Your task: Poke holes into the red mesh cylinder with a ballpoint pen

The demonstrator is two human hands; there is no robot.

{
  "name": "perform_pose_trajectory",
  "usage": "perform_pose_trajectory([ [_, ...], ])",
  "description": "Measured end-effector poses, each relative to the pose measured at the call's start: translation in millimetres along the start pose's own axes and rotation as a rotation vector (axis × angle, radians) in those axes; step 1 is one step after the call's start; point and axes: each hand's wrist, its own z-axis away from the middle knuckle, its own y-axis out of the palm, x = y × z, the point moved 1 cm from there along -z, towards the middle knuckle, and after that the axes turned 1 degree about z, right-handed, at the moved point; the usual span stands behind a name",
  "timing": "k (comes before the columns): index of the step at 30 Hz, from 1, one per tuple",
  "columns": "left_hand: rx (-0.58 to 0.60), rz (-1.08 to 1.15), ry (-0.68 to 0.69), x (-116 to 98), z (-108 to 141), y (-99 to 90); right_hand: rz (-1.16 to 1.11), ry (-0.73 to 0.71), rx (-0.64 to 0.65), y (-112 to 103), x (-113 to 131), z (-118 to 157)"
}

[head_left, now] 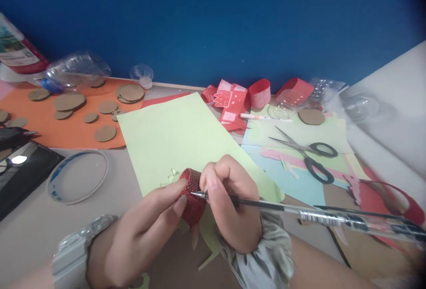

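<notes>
My left hand (146,222) pinches a small red paper roll (195,207) covered with dark marks, low in the middle of the view. A clear-barrelled pen (282,208) is gripped in my right hand (234,200), its tip touching or very close to the roll's marked side. The pen's long body points off to the right. Behind both hands lies a light green sheet (176,134). Green paper scraps (211,240) show beneath the roll.
Scissors (308,149) rest on coloured paper at the right. Red paper pieces (229,103) stand by the blue wall. Cardboard discs (105,133) lie on an orange sheet at the left, near a tape ring (104,178), a plastic bottle (80,69) and a black tablet-like object (29,173).
</notes>
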Motion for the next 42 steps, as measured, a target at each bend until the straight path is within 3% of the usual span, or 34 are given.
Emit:
perform_pose_trajectory([
  [5,0.007,0.000,-0.094,-7,-3,-1.4,-0.036,0.071,-0.007,0,-2,3],
  [15,0.175,-0.088,0.051,-17,-17,-9.3,-0.020,0.150,-0.033,2,-5,3],
  [24,0.208,-0.100,0.102,-28,-20,-7.3,-0.025,0.124,-0.002,2,-2,0],
  [42,0.211,-0.092,0.096,-31,-22,-6.6,0.038,0.128,-0.006,1,-1,-1],
])
